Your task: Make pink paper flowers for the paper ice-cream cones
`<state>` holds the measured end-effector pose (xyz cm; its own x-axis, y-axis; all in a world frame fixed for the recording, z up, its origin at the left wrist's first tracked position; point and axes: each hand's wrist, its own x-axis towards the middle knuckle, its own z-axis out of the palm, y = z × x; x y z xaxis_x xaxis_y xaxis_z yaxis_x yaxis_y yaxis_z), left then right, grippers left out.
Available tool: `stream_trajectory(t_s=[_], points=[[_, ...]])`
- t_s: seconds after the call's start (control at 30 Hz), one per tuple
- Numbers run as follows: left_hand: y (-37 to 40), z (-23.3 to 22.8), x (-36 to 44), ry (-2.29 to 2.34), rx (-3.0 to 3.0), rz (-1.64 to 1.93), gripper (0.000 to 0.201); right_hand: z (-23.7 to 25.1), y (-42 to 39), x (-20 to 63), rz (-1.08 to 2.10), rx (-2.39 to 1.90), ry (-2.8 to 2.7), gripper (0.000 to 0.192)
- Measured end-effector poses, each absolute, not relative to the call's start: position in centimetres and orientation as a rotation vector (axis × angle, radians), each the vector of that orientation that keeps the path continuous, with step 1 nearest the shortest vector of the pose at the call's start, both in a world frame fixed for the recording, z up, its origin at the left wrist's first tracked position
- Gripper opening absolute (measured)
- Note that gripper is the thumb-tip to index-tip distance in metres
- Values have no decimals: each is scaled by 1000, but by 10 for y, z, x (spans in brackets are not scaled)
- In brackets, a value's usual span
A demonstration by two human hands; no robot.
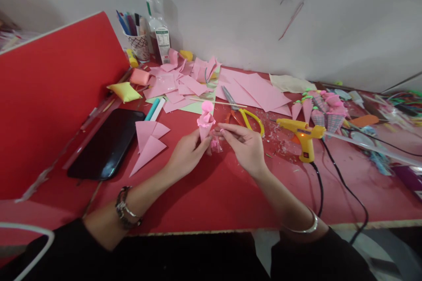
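Observation:
My left hand (187,153) is closed round a small pink paper cone (205,133), held upright above the red table. Bright pink, clay-like material with a ruffled edge fills the cone's mouth, and a round pink ball (207,106) tops it. Just to the right, my right hand (245,145) has thumb and forefinger pinched together. Whatever is between those fingertips is too small to make out. A small clear plastic bag (216,144) with bright pink material in it shows between the hands; which hand supports it, I cannot tell.
A yellow glue gun (305,136) with a lit orange light stands at right, its cord trailing forward. Yellow-handled scissors (249,118) lie behind my hands. Finished cones (325,107) cluster farther right. Pink paper cutouts (148,140) and a black phone (107,142) lie at left.

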<state>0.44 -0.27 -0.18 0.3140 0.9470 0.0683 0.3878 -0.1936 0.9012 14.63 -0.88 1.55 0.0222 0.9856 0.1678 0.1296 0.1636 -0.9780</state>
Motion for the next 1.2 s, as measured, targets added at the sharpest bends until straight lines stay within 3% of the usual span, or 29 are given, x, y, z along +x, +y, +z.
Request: stream_trajectory(t_s=[0.17,0.47,0.7,1.2], points=[[-4,1,5,1201,1822,817,28,21,-13,145,747,-1171,-1480,5],[-6,3,5,1203,1888,792,31,22,-15,144,595,-1054,-1517,16],[-7,5,7,1236,1918,755,30,26,-18,145,368,-1115,-1696,7],[-8,3,8,1266,1991,683,28,24,-14,143,353,-1082,-1778,6]])
